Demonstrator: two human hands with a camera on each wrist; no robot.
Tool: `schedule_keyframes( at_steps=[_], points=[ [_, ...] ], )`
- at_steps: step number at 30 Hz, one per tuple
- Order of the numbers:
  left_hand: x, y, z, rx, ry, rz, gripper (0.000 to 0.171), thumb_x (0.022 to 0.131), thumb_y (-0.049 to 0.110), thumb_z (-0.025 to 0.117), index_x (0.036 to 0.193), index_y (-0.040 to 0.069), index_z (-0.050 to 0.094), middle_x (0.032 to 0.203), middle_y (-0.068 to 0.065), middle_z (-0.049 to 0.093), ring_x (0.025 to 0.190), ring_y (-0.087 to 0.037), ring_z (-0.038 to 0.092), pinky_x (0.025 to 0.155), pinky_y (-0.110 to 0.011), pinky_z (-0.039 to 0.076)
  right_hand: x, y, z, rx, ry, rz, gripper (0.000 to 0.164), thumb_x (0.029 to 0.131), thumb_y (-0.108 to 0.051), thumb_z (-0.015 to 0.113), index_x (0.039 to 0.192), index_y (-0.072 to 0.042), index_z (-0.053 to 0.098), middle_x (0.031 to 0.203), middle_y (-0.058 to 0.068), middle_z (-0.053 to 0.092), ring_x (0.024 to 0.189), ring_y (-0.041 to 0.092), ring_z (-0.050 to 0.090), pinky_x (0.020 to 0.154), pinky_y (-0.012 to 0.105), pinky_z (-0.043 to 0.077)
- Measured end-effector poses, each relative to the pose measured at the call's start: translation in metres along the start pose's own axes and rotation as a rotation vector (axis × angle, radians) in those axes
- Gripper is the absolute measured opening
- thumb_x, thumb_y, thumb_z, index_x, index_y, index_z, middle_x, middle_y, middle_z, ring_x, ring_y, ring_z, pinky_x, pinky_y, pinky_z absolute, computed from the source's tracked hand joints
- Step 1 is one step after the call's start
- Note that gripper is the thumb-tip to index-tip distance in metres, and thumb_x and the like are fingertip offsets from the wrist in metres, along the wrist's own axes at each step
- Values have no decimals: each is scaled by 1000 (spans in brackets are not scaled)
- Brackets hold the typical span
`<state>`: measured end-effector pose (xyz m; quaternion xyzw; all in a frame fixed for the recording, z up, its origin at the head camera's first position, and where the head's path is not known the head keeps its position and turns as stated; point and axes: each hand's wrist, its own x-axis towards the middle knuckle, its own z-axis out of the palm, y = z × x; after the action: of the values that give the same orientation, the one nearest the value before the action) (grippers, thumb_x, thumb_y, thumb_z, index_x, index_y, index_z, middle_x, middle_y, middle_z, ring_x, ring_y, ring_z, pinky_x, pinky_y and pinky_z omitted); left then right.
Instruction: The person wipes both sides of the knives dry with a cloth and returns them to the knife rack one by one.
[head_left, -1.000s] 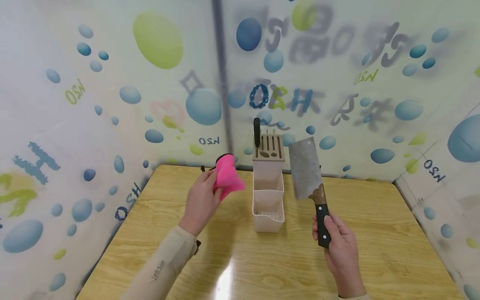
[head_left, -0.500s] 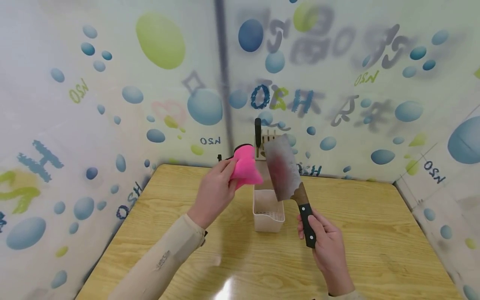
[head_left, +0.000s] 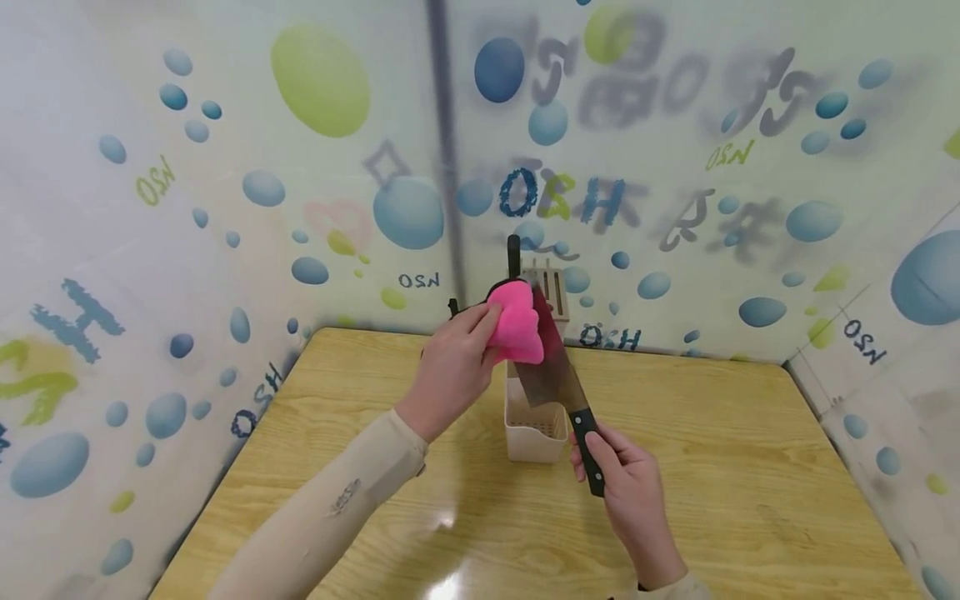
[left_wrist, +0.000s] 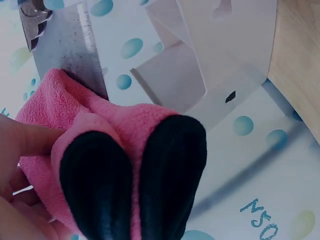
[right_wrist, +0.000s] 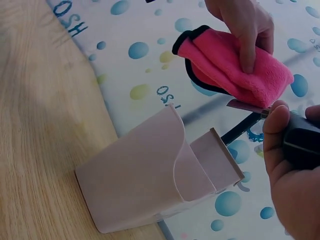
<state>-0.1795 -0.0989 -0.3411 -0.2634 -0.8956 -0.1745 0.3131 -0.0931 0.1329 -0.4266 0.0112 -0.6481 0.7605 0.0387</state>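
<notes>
My left hand [head_left: 455, 364] pinches a folded pink cloth [head_left: 517, 321] with black edging, thumb on top. My right hand [head_left: 626, 483] grips the black handle [head_left: 588, 454] of a cleaver [head_left: 551, 371], its broad metal blade tilted up and to the left. The cloth overlaps the upper part of the blade, and in the left wrist view the blade [left_wrist: 72, 50] runs in behind the cloth [left_wrist: 55, 100]. Behind both stands a pale knife holder [head_left: 536, 437], partly hidden by blade and cloth. A black-handled knife [head_left: 513, 254] is upright in its slotted top.
The holder stands on a wood-grain table [head_left: 712, 467] near its back edge. Pale walls [head_left: 675, 167] printed with blue and green bubbles rise close behind and at both sides. The holder's low open front compartment [right_wrist: 195, 175] faces the person.
The cleaver has moved left in my right hand, its blade turning more edge-on. My left hand has carried the cloth right and slightly up, from apart to over the blade.
</notes>
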Motion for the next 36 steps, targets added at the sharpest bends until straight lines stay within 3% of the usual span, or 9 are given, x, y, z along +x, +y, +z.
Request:
schedule_keyframes(
  at_steps=[9,16,23,36],
  points=[
    [9,-2,2,1,-50,89,48,92,4,75,138,-2,63,138,-17,66,124,-30,66,99,-46,57,-1,2,2,-59,-66,-55,31,107,-12,55,119,15,65,87,9,69,71,15,64,62,26,60],
    [14,-3,3,27,-71,87,50,91,2,75,139,-4,62,139,-19,64,129,-31,63,105,-46,53,-2,4,-1,-60,-112,-103,29,107,-10,55,121,15,65,90,7,70,72,13,64,61,28,60],
    [20,-11,2,12,-76,43,50,92,0,73,140,-5,61,141,-20,63,132,-31,61,106,-46,52,-3,5,-4,-35,-151,-132,31,108,-9,54,123,17,62,92,7,70,74,12,64,61,27,59],
    [16,-12,6,61,-91,71,46,92,-1,71,137,-4,63,138,-20,65,127,-32,65,103,-47,54,-3,4,1,-50,-105,-111,30,108,-12,54,120,14,64,90,10,68,71,15,63,61,28,60]
  ],
)
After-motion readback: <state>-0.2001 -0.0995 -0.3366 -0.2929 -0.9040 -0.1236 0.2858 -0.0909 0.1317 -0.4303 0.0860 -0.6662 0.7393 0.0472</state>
